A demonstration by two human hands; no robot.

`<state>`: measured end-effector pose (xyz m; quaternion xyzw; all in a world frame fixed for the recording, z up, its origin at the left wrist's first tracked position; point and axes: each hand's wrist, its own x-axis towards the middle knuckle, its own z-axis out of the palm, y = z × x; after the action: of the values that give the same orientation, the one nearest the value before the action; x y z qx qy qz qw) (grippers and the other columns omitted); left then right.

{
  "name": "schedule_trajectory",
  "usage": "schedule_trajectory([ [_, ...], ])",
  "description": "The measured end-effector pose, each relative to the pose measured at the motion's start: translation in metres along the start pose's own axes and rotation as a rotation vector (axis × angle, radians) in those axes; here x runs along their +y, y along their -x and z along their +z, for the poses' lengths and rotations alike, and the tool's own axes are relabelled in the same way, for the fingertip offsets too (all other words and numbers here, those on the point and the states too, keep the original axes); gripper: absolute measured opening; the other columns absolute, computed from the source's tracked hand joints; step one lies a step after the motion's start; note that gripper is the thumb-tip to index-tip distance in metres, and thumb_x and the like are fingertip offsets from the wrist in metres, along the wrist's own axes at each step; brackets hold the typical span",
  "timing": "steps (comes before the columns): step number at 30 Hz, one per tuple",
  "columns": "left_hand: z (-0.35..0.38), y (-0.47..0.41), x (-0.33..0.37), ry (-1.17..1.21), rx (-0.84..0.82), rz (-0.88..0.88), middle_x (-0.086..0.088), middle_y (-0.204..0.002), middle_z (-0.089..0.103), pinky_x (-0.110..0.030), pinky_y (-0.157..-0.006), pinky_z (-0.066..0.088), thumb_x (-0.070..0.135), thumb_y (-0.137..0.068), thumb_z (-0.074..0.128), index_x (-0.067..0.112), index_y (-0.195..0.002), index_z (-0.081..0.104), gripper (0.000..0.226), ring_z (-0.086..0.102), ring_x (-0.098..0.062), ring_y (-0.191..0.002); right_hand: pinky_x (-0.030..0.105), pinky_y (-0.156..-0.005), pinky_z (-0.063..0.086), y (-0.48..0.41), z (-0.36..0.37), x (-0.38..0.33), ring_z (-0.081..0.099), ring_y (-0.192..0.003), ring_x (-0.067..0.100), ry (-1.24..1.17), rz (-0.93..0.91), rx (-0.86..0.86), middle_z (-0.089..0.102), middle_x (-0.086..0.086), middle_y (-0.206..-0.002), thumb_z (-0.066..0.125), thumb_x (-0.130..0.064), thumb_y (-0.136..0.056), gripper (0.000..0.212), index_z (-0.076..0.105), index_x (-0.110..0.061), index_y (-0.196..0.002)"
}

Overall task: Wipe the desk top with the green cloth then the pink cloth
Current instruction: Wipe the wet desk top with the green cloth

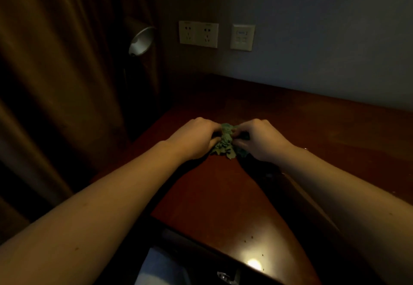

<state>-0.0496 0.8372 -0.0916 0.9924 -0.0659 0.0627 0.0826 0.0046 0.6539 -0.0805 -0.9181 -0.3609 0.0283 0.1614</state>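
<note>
**Item 1: green cloth** point(228, 140). Crumpled into a bunched, wrinkled lump. It sits on the table point(223, 195) and is held from both sides. Landmark for all entries below.

**Item 2: left hand** point(196, 138). Directly left of the green cloth and touching it. Back of the hand up, bare forearm running back toward the camera. Fingers point(213, 128) curled inward, gripping the cloth's left side.

**Item 3: right hand** point(260, 139). Directly right of the green cloth and touching it. Back of the hand up, with the fingers curled in and pinching the cloth's right side. The fingertips are partly buried in the folds.

**Item 4: table.** Beneath the green cloth. Dark reddish wood with a glossy top. A bright glare spot point(253, 263) lies well nearer the camera than the cloth, close to the front edge.

**Item 5: double socket plate** point(198, 34). On the wall point(324, 38), above and behind the green cloth, slightly left.

**Item 6: switch plate** point(242, 37). On the wall above and behind the green cloth, just right of the sockets.

**Item 7: lamp shade** point(142, 41). Metallic and tilted, above and well left of the green cloth.

**Item 8: curtain** point(55, 61). Brown, hanging in folds far left of the green cloth.
</note>
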Motion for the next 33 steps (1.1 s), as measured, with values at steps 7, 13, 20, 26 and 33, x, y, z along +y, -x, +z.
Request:
schedule_trajectory([
  [7, 0.006, 0.015, -0.004, 0.160, -0.027, -0.046, 0.006, -0.130, 0.063, -0.038, -0.100, 0.049, 0.034, -0.098, 0.058, 0.027, -0.126, 0.063, 0.030, 0.059, -0.015, -0.117, 0.024, -0.093, 0.048, 0.015, -0.004, 0.009, 0.058, -0.117, 0.013, -0.020, -0.072, -0.108, 0.061, -0.004, -0.131, 0.064, -0.033, -0.093, 0.026, 0.067, -0.020, -0.115],
  [13, 0.006, -0.019, -0.009, 0.180, 0.010, -0.141, 0.005, -0.134, 0.060, -0.035, -0.104, 0.046, 0.037, -0.097, 0.058, 0.030, -0.132, 0.058, 0.036, 0.056, -0.017, -0.123, 0.021, -0.076, 0.046, -0.023, -0.004, 0.020, 0.062, -0.098, 0.012, -0.121, 0.015, 0.010, 0.066, -0.006, -0.109, 0.071, -0.035, -0.086, 0.016, 0.068, -0.026, -0.099],
  [20, 0.004, -0.003, -0.013, 0.189, -0.044, -0.073, 0.008, -0.138, 0.058, -0.031, -0.109, 0.042, 0.049, -0.092, 0.062, 0.033, -0.129, 0.063, 0.041, 0.052, -0.011, -0.128, 0.034, -0.098, 0.050, -0.006, 0.001, 0.032, 0.055, -0.123, 0.008, -0.200, -0.094, -0.052, 0.063, -0.006, -0.128, 0.072, -0.037, -0.084, 0.011, 0.064, -0.030, -0.088],
  [26, 0.005, -0.041, -0.014, 0.161, -0.002, -0.172, 0.002, -0.137, 0.059, -0.032, -0.105, 0.044, 0.042, -0.093, 0.062, 0.028, -0.128, 0.064, 0.037, 0.054, -0.016, -0.125, 0.034, -0.094, 0.049, -0.043, 0.001, 0.037, 0.058, -0.115, 0.014, -0.136, -0.010, 0.032, 0.063, -0.003, -0.126, 0.071, -0.035, -0.086, 0.015, 0.068, -0.021, -0.092],
  [33, 0.000, -0.032, -0.023, 0.152, -0.080, -0.072, 0.010, -0.134, 0.061, -0.028, -0.106, 0.042, 0.044, -0.090, 0.066, 0.031, -0.121, 0.068, 0.034, 0.054, -0.008, -0.124, 0.024, -0.094, 0.052, -0.026, 0.000, 0.046, 0.058, -0.117, 0.001, -0.184, -0.134, -0.062, 0.064, -0.009, -0.126, 0.069, -0.040, -0.083, 0.018, 0.070, -0.028, -0.096],
])
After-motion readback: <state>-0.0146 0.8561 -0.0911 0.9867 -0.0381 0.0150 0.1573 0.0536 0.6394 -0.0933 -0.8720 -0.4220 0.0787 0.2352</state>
